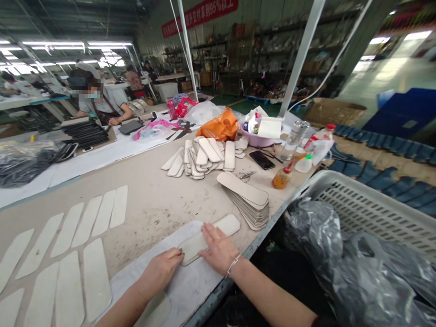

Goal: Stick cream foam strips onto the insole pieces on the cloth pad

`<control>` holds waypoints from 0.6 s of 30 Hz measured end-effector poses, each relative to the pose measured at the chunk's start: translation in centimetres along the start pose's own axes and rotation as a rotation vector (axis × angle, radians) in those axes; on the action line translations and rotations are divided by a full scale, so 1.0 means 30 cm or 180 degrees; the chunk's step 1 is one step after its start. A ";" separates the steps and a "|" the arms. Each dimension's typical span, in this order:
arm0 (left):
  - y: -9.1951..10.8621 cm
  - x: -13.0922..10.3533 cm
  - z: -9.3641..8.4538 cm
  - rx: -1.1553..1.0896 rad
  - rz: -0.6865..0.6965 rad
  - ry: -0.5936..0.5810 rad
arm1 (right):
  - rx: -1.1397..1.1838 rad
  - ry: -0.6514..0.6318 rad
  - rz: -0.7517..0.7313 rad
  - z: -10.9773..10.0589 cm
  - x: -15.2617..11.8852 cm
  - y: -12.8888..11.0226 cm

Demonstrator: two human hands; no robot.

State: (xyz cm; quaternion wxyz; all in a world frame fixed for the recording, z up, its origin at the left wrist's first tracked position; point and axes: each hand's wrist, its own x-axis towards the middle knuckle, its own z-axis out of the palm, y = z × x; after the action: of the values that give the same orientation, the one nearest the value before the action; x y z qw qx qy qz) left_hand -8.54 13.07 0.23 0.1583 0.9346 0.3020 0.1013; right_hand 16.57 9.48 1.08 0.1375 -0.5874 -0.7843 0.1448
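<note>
A cream, round-cornered oblong panel (227, 226) lies slantwise before me on a pale sheet (199, 279) spread over the table. My left hand (164, 265) has its fingers closed at the near left end of that panel, gripping its edge. Fingers outstretched, my right hand (217, 247) rests flat across the panel's middle and covers part of it. Just beyond is a neat stack of similar panels (247, 198). Another pale panel (153, 314) lies partly hidden under my left forearm.
Rows of pale panels (71, 227) lie on the left. Behind are a loose panel heap (200, 155), an orange bag (221, 125), a phone (261, 159), scissors (245, 175) and an amber bottle (282, 177). A plastic-filled crate (374, 207) stands right. A co-worker (102, 100) sits far left.
</note>
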 end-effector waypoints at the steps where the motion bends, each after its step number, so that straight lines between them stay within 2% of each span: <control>1: 0.002 0.001 -0.003 -0.0018 -0.0012 -0.0006 | 0.0146 -0.0121 -0.0302 0.030 0.005 -0.034; 3: 0.005 0.004 -0.006 -0.0039 -0.0022 0.0005 | 0.0340 -0.0352 -0.0627 0.072 0.010 -0.066; 4: 0.006 0.005 -0.007 -0.0047 -0.0028 0.0012 | 0.0360 -0.0426 -0.0608 0.081 0.011 -0.061; 7: 0.006 0.007 -0.005 -0.0070 -0.0105 -0.0002 | 0.0212 -0.0438 -0.0129 0.069 -0.001 0.023; 12: 0.020 0.009 -0.002 -0.0218 -0.0349 0.0099 | -0.0319 -0.0166 0.0739 0.015 -0.058 0.200; 15: 0.024 0.013 -0.007 -0.0512 -0.0612 0.0139 | -0.0523 -0.0045 0.0933 0.011 -0.081 0.229; 18: 0.008 0.019 -0.018 -0.1100 -0.1231 0.0141 | -0.0543 -0.0013 0.0955 0.016 -0.084 0.222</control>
State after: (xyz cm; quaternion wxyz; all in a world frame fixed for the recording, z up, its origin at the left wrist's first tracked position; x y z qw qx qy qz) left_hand -8.12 13.35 0.85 0.3253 0.8162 0.4567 0.1397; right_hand 22.93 8.80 -2.07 0.0624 -0.7071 -0.6975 0.0978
